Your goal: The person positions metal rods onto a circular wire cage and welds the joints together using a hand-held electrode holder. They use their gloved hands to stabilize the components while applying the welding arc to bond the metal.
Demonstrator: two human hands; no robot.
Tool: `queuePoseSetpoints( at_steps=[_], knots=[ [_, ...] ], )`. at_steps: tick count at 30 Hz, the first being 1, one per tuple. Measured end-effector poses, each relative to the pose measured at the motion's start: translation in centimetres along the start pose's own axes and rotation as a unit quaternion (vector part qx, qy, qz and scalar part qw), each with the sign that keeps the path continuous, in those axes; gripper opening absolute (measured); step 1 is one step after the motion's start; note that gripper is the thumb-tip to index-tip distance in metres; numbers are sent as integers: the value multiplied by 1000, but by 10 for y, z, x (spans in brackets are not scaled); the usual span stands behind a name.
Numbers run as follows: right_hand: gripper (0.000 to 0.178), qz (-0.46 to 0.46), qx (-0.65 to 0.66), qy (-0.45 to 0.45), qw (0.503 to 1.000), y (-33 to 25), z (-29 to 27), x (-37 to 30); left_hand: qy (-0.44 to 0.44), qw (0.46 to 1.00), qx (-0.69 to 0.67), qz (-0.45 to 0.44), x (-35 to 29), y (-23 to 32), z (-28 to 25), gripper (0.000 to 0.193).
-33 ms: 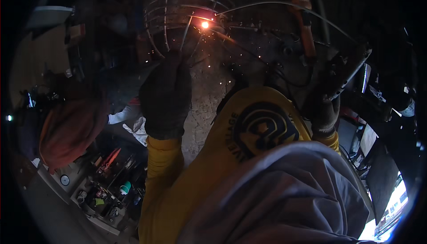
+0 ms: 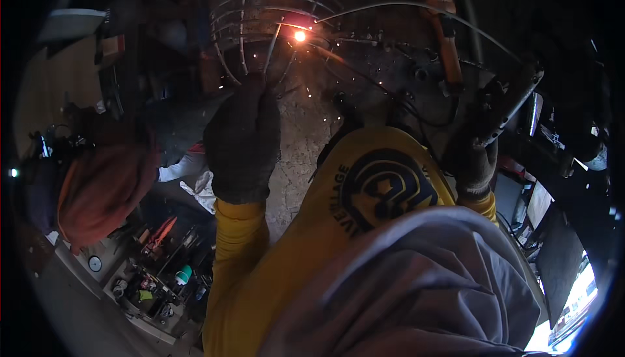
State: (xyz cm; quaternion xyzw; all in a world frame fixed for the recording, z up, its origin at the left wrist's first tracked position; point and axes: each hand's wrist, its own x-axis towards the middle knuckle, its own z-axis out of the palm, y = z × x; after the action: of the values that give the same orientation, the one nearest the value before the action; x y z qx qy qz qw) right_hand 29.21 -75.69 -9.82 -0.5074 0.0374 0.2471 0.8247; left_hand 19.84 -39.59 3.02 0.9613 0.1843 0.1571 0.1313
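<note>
Saw the curved metal-rod cage at the top of the view, left of centre, its bars bent in parallel arcs and crossed by other rods, with an orange-white welding glow burning at its lower right part and sparks scattered below over a grey floor. Had the dark-gloved left hand just below the cage, right at the lower end of a slanting rod — could not tell, in such shadow, whether closed around the rod or only touching. Clamped the gloved right hand, well apart on the right, around a perforated metal electrode holder, tilted with the upper end farther right. Had a long thin rod arching leftward from the holder's top, tip near the glow. Noticed an elongated orange tool between cage and holder, partly lost in the dark. Wore a yellow long-sleeved shirt with a round dark emblem, overlapped in view by grey cloth. Made out, at lower left, a cluttered bench bearing a green-and-white cup — beside it a round white dial, and above, rust-red cloth
</note>
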Motion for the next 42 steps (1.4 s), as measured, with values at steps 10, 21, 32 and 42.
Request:
queuePoseSetpoints(
  at_steps=[10,21,32,42],
  knots=[
    [78,-14,-60,38,997,-12,15,1,32,999,2,32,-1,-2,6,18],
    [78,-183,-185,44,965,-66,27,-5,-22,999,39,8,2,1,-1,14],
    [36,-423,-210,309,826,-156,-3,-21,-33,996,48,60,1,-11,-2,18],
    [32,-504,-135,448,726,-173,-102,-14,-109,994,-24,-6,10,-16,-15,21]
  ],
)
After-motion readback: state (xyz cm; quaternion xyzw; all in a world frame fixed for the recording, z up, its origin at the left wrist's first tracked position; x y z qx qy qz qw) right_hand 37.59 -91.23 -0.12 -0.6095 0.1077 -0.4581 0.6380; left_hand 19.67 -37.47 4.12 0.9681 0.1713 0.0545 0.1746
